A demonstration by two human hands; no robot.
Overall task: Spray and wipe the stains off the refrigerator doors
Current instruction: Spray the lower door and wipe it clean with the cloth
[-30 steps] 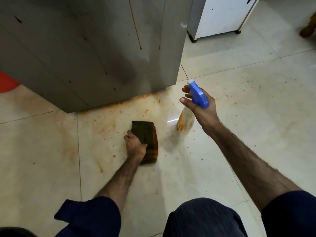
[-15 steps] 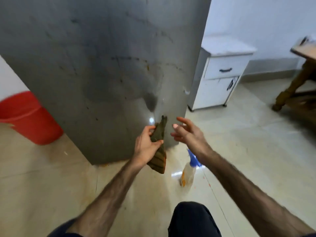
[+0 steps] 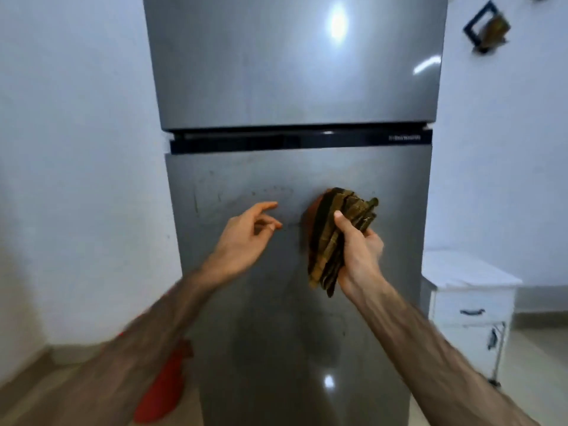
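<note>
Cloth (image 3: 333, 238) now in right hand (image 3: 358, 253) (long axis upright).

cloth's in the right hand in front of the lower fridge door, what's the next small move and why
Probably press the cloth flat onto the lower door and wipe leftward. The right hand grips it bunched just off the steel, and dark specks and streaks lie left of it, above the empty left hand.

A: What hides behind the left arm (image 3: 147, 342)?

B: A red thing (image 3: 163, 392), mostly covered.

A: And the fridge (image 3: 295, 72)?

B: Its top and bottom are cut off. The label (image 3: 404, 138) is too blurry to read.
</note>
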